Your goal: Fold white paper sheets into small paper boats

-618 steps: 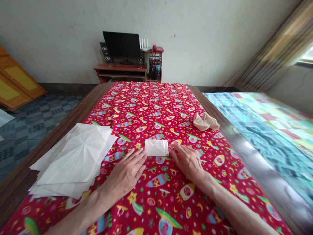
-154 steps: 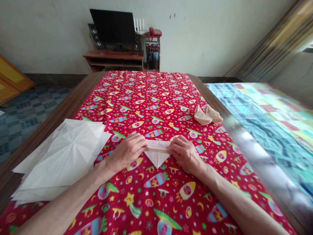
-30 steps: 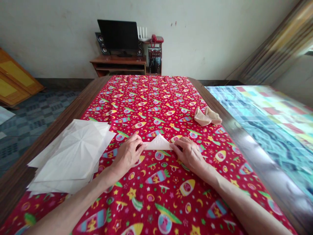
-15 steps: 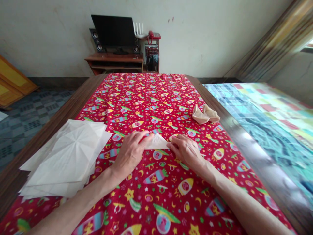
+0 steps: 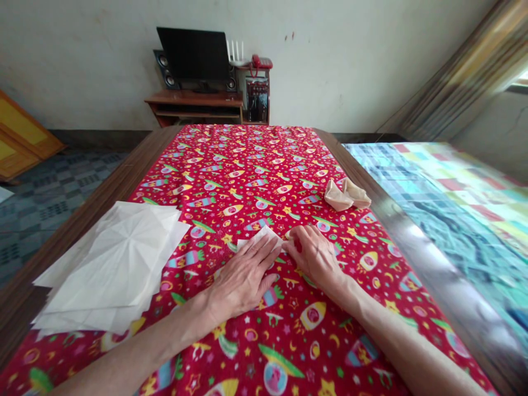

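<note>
A small folded white paper (image 5: 264,236) lies on the red patterned tablecloth (image 5: 256,181), its top corner showing between my hands. My left hand (image 5: 243,275) lies flat over the paper with fingers stretched out, pressing it down. Just to the right, my right hand (image 5: 314,257) rests with its fingertips curled at the paper's right edge, pinching or holding that edge. Most of the paper is hidden under my left hand.
A stack of creased white paper sheets (image 5: 111,264) lies at the left on the cloth. A crumpled beige paper piece (image 5: 345,193) sits at the right near the table's edge (image 5: 396,220). Beyond the table stands a desk with a monitor (image 5: 193,55).
My left hand has opened and slid right over the folded paper, flattening it. The paper's raised triangular shape is now mostly covered. My right hand has stayed at the right edge.
</note>
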`<action>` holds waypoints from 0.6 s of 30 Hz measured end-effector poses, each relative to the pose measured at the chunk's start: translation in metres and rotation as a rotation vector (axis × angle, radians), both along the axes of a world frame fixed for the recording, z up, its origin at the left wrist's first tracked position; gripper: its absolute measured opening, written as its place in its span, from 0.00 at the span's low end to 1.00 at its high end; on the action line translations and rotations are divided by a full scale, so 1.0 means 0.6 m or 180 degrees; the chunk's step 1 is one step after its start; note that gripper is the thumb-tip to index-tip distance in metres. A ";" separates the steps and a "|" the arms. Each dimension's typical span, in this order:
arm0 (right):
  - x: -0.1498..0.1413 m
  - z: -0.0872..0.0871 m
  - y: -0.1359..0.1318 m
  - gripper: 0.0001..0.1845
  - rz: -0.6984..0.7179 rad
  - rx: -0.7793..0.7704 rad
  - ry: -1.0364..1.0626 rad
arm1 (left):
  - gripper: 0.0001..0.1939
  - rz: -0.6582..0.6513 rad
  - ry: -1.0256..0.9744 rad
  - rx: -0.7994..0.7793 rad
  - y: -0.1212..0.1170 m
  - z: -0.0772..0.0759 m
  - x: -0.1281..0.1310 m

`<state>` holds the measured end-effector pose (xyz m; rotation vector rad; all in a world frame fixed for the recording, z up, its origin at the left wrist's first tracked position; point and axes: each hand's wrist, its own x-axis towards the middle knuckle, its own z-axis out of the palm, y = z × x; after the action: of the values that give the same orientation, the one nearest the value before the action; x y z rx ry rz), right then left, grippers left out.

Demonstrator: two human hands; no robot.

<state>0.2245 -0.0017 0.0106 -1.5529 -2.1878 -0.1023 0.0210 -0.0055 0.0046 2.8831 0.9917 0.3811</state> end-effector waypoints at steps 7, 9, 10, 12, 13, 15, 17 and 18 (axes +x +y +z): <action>-0.018 -0.025 -0.046 0.23 0.1262 0.0282 -0.0063 | 0.26 0.0060 -0.0112 -0.0137 0.000 -0.001 -0.002; -0.018 -0.028 -0.054 0.24 0.1289 0.0213 -0.0128 | 0.26 0.0122 -0.0061 -0.0141 -0.001 -0.001 -0.005; -0.016 -0.027 -0.057 0.24 0.1252 0.0168 -0.0187 | 0.26 0.0123 -0.0022 -0.0123 -0.001 -0.001 -0.008; -0.011 -0.023 -0.060 0.24 0.1174 0.0110 -0.0301 | 0.26 0.0084 0.0060 -0.0069 -0.002 -0.001 -0.016; -0.008 -0.020 -0.061 0.24 0.1150 0.0090 -0.0338 | 0.27 0.0067 0.0091 -0.0036 -0.002 -0.001 -0.021; -0.001 -0.015 -0.061 0.22 0.1147 0.0060 -0.0357 | 0.27 0.0071 0.0135 0.0031 -0.003 -0.002 -0.033; 0.004 -0.013 -0.061 0.21 0.1147 0.0027 -0.0346 | 0.26 0.0139 0.0180 0.0067 -0.004 -0.002 -0.047; 0.006 -0.013 -0.061 0.21 0.1147 0.0012 -0.0346 | 0.25 0.0189 0.0206 0.0074 -0.005 -0.002 -0.054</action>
<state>0.2281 -0.0385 0.0028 -1.1506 -2.5130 -0.0785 -0.0115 -0.0085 0.0034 2.9094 1.0924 0.3070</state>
